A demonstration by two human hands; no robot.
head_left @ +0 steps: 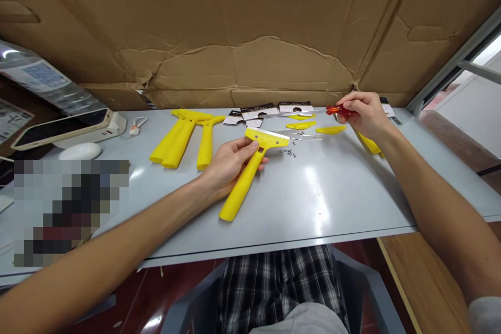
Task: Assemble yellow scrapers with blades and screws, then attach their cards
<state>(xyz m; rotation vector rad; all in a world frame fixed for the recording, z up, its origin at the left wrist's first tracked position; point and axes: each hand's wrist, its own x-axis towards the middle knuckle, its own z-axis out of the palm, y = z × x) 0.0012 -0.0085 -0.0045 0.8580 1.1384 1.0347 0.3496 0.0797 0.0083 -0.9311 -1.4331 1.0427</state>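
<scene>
My left hand (230, 164) grips a yellow scraper (243, 180) below its wide head, handle slanting down toward me. A metal blade edge runs along the head, which has two screws in it. Raised at the right, my right hand (364, 112) is closed around the red handle of a screwdriver (340, 109). Its long shaft points left, above the table and apart from the scraper. Beyond the scraper head lie loose metal blades (309, 136), yellow cover plates (300, 126) and several small screws (288, 153). Another yellow scraper part (370, 144) is partly hidden behind my right wrist.
Several yellow scraper handles (182, 138) lie left of my left hand. Printed cards (258, 111) rest against the cardboard wall (250, 31) at the back. Farther left are a white mouse (80, 151), a phone (60, 128) on a stand and plastic-wrapped bottles (47, 78).
</scene>
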